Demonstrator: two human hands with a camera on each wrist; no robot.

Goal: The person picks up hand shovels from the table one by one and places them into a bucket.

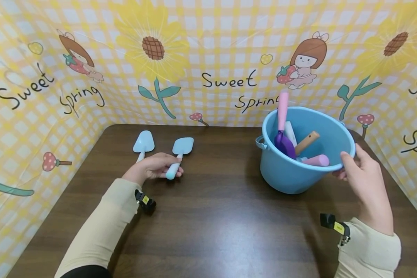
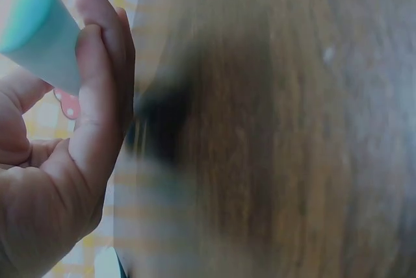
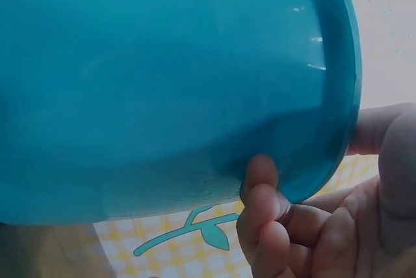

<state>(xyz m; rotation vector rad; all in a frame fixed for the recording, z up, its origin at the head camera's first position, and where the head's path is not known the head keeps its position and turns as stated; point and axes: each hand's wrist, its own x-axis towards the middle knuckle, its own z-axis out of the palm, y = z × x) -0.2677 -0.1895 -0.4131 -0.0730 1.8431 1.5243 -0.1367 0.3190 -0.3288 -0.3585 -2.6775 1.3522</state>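
Note:
My left hand (image 1: 154,165) grips the pale blue handle of a small blue toy shovel (image 1: 183,145), whose blade points away from me. Up close in the left wrist view, the handle's rounded turquoise end (image 2: 29,15) sticks out between thumb and fingers. A second blue toy shovel (image 1: 144,142) lies just left of it, its handle partly hidden by the hand. On the right, my right hand (image 1: 365,177) holds the rim of a light blue bucket (image 1: 288,177), thumb at the rim and fingers against the outer wall (image 3: 162,63). The rim slopes down toward that hand.
Inside the bucket are a purple scoop (image 1: 285,144) with an upright pink handle, a brown handle (image 1: 307,143), a lilac handle (image 1: 317,160) and a pale one (image 1: 290,133). A dark wooden table (image 1: 208,216) meets a yellow checked cloth (image 1: 215,46) at the back and sides.

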